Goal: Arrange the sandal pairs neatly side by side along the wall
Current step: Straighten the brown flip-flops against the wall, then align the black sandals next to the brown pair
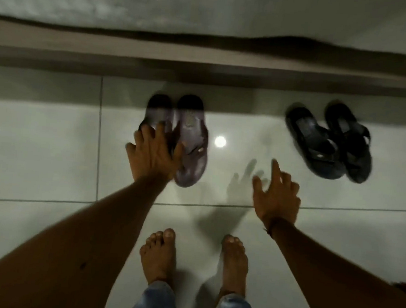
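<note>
A purplish-brown sandal pair [191, 138] lies side by side on the glossy tile floor, toes toward the wall. My left hand [152, 152] hangs over the heel of the left sandal of that pair with its fingers spread, hiding that heel; whether it touches is unclear. A black sandal pair [330, 141] lies to the right, turned slightly askew, its two sandals touching. My right hand [277, 195] hovers over bare floor between the pairs, fingers apart, holding nothing. The picture is blurred.
The wall's brown skirting [203, 69] runs across the top, with a shadow band on the floor below it. My two bare feet [159, 254] stand on the white tiles [41, 142] near the bottom centre. A ceiling lamp's reflection [220, 141] shines between the pairs.
</note>
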The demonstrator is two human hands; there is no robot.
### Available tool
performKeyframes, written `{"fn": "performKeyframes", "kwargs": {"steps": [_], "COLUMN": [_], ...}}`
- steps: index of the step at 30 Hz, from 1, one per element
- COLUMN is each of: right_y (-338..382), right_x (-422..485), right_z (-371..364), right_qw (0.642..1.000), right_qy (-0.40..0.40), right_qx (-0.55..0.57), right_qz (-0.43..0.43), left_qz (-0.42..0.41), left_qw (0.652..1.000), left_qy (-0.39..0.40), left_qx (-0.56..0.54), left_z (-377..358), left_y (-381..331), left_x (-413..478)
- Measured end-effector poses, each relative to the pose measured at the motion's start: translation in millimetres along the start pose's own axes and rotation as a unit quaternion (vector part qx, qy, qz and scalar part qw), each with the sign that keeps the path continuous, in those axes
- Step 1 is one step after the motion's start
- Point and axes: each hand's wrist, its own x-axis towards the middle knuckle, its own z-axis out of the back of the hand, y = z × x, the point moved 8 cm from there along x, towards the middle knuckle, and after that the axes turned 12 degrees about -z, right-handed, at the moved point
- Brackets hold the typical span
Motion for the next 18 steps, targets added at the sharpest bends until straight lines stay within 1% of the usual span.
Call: {"fn": "performKeyframes", "kwargs": {"steps": [3,5,8,10,12,14,16,18], "right_y": [-91.4,-141.4,-198.2,-226.7,-238.8,-241.9,-229.2,-205.7], "right_x": [14.0,38.1,93.0,140.3,187.0,232.2,268.9,298.2], "right_z": [31.5,49.9,70.9,84.1,91.9,98.8,104.5,108.0], "right_qw": [0.997,0.994,0.988,0.987,0.992,0.998,0.999,0.989], "right_qy": [-0.014,-0.027,-0.041,-0.046,-0.031,-0.003,0.014,0.024], "right_qx": [0.008,0.016,0.043,0.064,0.056,0.012,-0.036,-0.083], "right_qz": [-0.077,-0.109,-0.142,-0.142,-0.111,-0.059,0.023,0.121], "left_qz": [-0.068,-0.107,-0.152,-0.180,-0.180,-0.161,-0.132,-0.107], "left_qw": [0.996,0.990,0.979,0.972,0.972,0.974,0.977,0.980], "left_qy": [0.056,0.093,0.132,0.144,0.145,0.142,0.137,0.142], "left_qx": [-0.019,-0.019,-0.029,-0.035,-0.049,-0.072,-0.097,-0.088], "left_z": [-11.1,-28.1,-61.4,-85.5,-105.5,-126.0,-143.2,-161.9], "left_y": [-78.9,-132.7,-204.9,-255.1,-295.6,-338.3,-374.8,-402.8], "left_x": [-20.6,-28.3,-26.8,-16.2,-0.2,18.7,39.1,58.6]}}
